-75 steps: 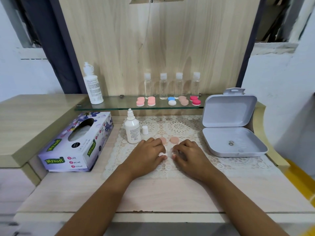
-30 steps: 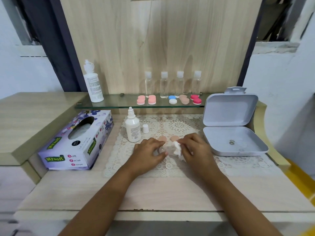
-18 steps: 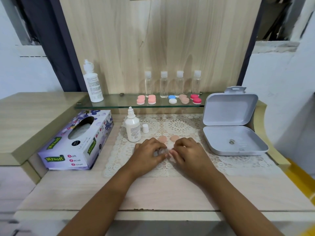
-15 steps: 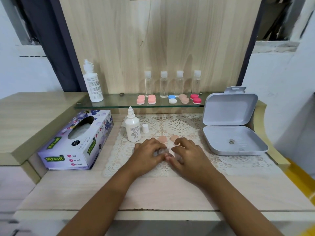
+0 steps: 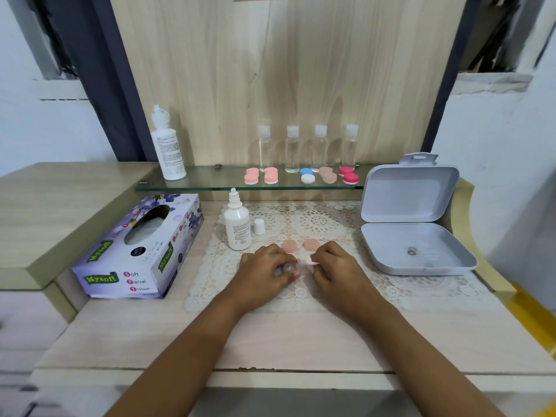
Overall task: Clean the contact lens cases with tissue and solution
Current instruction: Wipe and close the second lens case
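The small clear lens case (image 5: 287, 268) sat low over the lace mat (image 5: 319, 221) at the middle of the surface (image 5: 301, 341), pinched in the curled fingers of the left hand (image 5: 264, 273). Only a glassy round bit of it showed between the fingertips. The right hand (image 5: 335, 267) was curled just beside it, its fingertips closed on a small wad of white tissue (image 5: 304, 261) that was mostly hidden and blurred.

Just behind the hands, two flat, peach-coloured, scalloped caps (image 5: 289, 246) lay side by side on the mat. To their left stood a white plastic dropper bottle (image 5: 237, 228), upright and uncapped, with its little white cap (image 5: 259, 226) standing beside it. Further left a cardboard tissue box (image 5: 135, 251) with a purple flower print lay at an angle. On the right, a pale plastic box (image 5: 416, 251) with rounded corners stood with its hinged lid (image 5: 409, 194) up.

Behind, along a glass shelf (image 5: 210, 184), were more lens cases (image 5: 307, 175) in pink, blue and white, peach and red, four clear bottles (image 5: 291, 149) with white tops, and a tall white bottle (image 5: 168, 152).
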A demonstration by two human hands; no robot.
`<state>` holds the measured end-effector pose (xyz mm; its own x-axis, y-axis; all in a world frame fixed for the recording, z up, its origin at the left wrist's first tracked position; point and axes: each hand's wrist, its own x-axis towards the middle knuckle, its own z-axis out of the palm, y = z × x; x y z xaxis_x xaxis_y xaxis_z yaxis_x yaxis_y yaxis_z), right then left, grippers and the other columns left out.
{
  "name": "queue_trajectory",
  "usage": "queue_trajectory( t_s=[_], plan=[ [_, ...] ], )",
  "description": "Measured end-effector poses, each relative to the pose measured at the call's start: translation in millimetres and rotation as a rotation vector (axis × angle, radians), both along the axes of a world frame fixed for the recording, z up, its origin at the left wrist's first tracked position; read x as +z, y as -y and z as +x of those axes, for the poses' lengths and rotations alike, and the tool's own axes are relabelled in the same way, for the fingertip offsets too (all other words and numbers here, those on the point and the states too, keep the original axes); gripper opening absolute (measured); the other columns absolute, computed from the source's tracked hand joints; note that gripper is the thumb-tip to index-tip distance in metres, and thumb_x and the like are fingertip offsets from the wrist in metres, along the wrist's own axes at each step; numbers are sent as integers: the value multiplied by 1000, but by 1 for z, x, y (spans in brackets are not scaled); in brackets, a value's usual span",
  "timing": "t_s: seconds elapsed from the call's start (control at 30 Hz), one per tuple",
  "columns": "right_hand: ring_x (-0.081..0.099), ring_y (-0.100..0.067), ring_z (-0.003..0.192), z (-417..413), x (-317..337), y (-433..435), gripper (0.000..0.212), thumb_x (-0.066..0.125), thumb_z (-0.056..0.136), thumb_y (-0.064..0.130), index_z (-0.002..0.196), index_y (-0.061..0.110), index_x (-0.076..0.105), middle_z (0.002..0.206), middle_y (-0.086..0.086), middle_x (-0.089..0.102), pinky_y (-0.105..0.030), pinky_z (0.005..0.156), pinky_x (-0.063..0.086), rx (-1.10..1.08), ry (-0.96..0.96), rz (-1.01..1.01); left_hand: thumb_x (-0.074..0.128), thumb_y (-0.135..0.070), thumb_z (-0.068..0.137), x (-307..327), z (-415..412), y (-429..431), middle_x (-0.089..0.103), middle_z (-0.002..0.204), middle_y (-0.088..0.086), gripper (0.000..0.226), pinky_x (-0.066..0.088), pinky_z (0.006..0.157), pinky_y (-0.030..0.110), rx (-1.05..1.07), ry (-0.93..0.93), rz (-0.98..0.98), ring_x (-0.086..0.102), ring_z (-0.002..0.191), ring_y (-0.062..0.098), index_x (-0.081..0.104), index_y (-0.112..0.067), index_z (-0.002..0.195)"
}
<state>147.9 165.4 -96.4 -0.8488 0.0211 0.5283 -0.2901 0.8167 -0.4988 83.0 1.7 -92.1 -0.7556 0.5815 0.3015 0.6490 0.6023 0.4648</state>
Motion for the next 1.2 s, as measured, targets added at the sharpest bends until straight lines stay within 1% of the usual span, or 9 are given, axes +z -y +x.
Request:
queue_trajectory(
  t_s=[0.1,0.23,0.43,0.53,0.73,0.87,1.0,1.1,1.2],
  plan=[
    [55,-16,79,3,2,-2,14,55,86,8,97,15,58,94,-2,58,-28,69,44,-14,-11,-24,57,-40,89,0,0,0,55,114,-11,30,29,100,37,1,-2,-3,45,114,6,64,-27,115],
    [58,-23,70,3,2,1,9,59,83,13,87,11,66,84,-5,57,-30,59,48,-15,-58,141,59,-40,88,-1,0,0,55,111,-11,29,32,101,41,1,7,3,46,112,6,65,-26,113],
    [56,-29,69,6,2,6,24,47,84,27,79,10,63,84,-7,57,-39,55,49,-81,-8,399,58,-39,89,0,0,0,56,112,-11,29,32,100,41,4,-1,-9,46,113,7,65,-26,113],
    [54,-28,68,3,2,4,24,49,85,29,77,10,61,85,-8,54,-40,56,50,-27,16,389,58,-39,88,0,-1,1,56,111,-10,29,34,99,43,-1,11,-1,46,111,8,65,-25,113],
    [52,-26,83,-1,7,-2,50,27,83,44,91,10,63,96,-5,50,-42,73,46,51,104,228,58,-40,88,-2,-2,1,53,106,-14,28,35,99,44,-11,11,4,46,110,6,66,-26,111],
    [53,-25,85,-1,3,-9,25,46,86,26,94,13,65,96,-3,51,-39,75,47,81,107,150,54,-46,86,-2,-2,1,53,105,-15,32,35,98,46,-32,21,7,47,110,6,67,-27,109],
    [53,-29,83,-1,2,-8,27,44,88,27,97,13,66,98,-5,55,-41,73,47,52,95,256,47,-52,78,-3,-3,2,54,103,-16,43,36,96,46,-30,33,25,49,109,5,68,-28,106],
    [55,-29,73,0,2,-6,30,41,87,31,91,14,65,90,-6,56,-42,59,49,-4,42,403,48,-52,78,-3,-3,1,56,105,-14,43,37,96,47,-30,44,38,49,109,6,68,-27,107],
    [56,-28,67,0,2,-2,14,56,81,25,85,13,62,83,-5,56,-39,50,49,-55,42,478,54,-48,83,-3,-3,1,57,106,-13,35,37,96,46,-32,45,43,49,108,7,68,-26,107]
  ],
)
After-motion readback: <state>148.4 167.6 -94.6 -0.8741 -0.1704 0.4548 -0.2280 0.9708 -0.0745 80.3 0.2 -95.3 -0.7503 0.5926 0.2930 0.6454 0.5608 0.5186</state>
